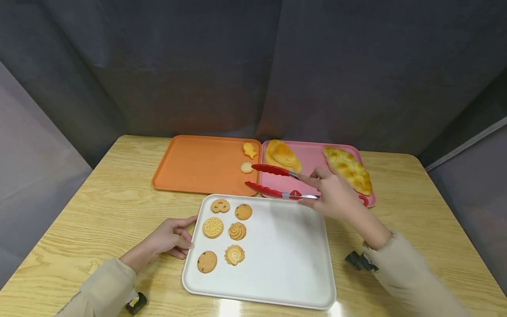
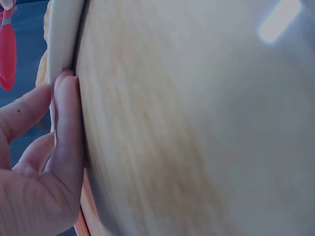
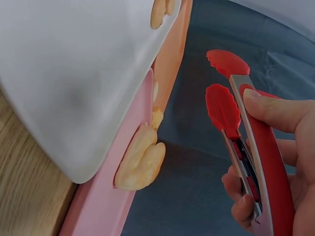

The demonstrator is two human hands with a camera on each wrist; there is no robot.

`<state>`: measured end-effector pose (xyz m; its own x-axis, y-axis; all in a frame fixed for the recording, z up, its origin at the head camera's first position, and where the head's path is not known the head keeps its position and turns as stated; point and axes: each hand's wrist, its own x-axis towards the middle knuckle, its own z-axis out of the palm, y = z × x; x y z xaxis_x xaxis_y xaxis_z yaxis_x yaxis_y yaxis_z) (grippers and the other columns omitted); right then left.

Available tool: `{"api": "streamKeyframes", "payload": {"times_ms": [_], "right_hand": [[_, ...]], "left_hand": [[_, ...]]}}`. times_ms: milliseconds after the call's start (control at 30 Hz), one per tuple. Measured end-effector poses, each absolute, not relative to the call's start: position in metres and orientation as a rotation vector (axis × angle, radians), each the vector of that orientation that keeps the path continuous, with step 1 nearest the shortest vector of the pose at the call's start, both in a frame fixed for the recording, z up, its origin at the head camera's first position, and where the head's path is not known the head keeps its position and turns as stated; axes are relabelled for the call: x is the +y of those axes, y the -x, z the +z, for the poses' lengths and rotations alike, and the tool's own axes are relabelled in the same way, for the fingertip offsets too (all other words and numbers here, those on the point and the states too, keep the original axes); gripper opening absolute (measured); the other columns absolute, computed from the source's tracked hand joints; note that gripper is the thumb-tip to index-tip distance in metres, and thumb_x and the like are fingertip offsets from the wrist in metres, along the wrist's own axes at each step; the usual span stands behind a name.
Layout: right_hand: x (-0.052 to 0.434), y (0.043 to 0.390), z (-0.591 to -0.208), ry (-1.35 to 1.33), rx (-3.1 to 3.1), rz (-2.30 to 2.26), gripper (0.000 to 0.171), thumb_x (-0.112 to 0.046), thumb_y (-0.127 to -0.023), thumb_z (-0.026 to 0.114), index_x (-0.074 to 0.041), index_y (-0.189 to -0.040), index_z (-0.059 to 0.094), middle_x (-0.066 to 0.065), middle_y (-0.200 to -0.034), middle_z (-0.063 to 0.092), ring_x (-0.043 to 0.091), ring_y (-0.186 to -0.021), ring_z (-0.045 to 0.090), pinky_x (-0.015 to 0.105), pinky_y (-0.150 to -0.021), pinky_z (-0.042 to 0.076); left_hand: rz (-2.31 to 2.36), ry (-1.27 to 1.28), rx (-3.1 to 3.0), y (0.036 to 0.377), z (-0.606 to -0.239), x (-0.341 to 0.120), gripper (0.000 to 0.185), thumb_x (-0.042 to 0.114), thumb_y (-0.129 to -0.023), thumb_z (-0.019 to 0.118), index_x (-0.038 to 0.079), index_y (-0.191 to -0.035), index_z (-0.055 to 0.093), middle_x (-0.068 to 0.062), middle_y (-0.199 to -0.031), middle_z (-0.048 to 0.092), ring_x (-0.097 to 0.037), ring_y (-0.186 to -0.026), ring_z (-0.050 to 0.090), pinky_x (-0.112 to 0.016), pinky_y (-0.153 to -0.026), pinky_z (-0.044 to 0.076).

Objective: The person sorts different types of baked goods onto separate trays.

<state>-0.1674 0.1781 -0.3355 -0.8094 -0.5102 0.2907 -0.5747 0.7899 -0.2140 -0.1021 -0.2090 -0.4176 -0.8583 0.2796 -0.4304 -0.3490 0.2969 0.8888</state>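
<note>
My right hand (image 1: 330, 193) grips a pair of red and silver tongs (image 3: 271, 167), thumb on one arm and fingers round the other. The tongs' red scalloped tips are spread apart with nothing between them. In the head view they point left, beside a small pale round cookie (image 1: 246, 167) on the orange tray (image 1: 206, 165). A fish-shaped cookie (image 1: 249, 150) lies behind it. My left hand (image 1: 174, 237) pinches the left edge of the white tray (image 1: 285, 255), as the left wrist view shows. Several cookies (image 1: 213, 227) of different shapes lie on that tray's left half.
Behind the white tray, the pink tray (image 1: 313, 154) adjoins the orange one. It carries a folded bread (image 1: 282, 155) on its left and a braided bread (image 1: 348, 169) on its right. The wooden table (image 1: 99, 211) ends at a dark curtain (image 1: 198, 66).
</note>
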Motion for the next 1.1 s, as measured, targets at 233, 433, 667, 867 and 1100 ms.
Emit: {"api": "streamKeyframes", "payload": {"times_ms": [233,433,667,867,1100], "right_hand": [[0.182,0.157,-0.332,-0.885,-2.736,0.428,0.059,-0.029,-0.06,0.084,-0.008,-0.113,0.066,0.005,-0.081,0.052,0.012,-0.055,0.041,0.021,-0.046,0.039],[0.184,0.147,-0.332,-0.965,-2.659,0.442,0.057,-0.028,-0.059,0.085,-0.008,-0.11,0.068,0.003,-0.08,0.052,0.01,-0.054,0.04,0.02,-0.045,0.038],[0.185,0.135,-0.334,-1.013,-2.615,0.43,0.055,-0.029,-0.06,0.085,-0.01,-0.109,0.069,0.002,-0.079,0.053,0.008,-0.054,0.039,0.017,-0.043,0.035],[0.186,0.125,-0.334,-1.087,-2.535,0.452,0.053,-0.026,-0.059,0.085,-0.008,-0.107,0.069,0.0,-0.078,0.052,0.005,-0.056,0.039,0.015,-0.043,0.034],[0.185,0.113,-0.335,-1.142,-2.529,0.479,0.054,-0.025,-0.059,0.084,-0.009,-0.108,0.069,-0.002,-0.081,0.053,0.002,-0.056,0.039,0.014,-0.045,0.034]], "left_hand": [[1.6,0.067,2.052,0.103,-0.418,-0.209,0.075,-0.009,-0.077,0.061,0.0,-0.142,0.025,-0.011,-0.075,0.057,-0.015,-0.055,0.058,-0.035,-0.051,0.055],[1.6,0.07,2.051,0.103,-0.419,-0.209,0.075,-0.009,-0.077,0.061,0.001,-0.142,0.025,-0.011,-0.075,0.057,-0.015,-0.055,0.058,-0.035,-0.051,0.055],[1.603,0.069,2.051,0.103,-0.421,-0.209,0.075,-0.009,-0.077,0.061,0.001,-0.142,0.025,-0.01,-0.075,0.057,-0.015,-0.055,0.058,-0.035,-0.05,0.055],[1.6,0.069,2.055,0.103,-0.421,-0.209,0.075,-0.009,-0.077,0.061,0.001,-0.142,0.025,-0.008,-0.073,0.057,-0.014,-0.054,0.057,-0.034,-0.05,0.055],[1.597,0.065,2.053,0.104,-0.421,-0.209,0.075,-0.008,-0.077,0.061,0.0,-0.142,0.025,-0.006,-0.073,0.056,-0.014,-0.055,0.057,-0.034,-0.05,0.055]]}}
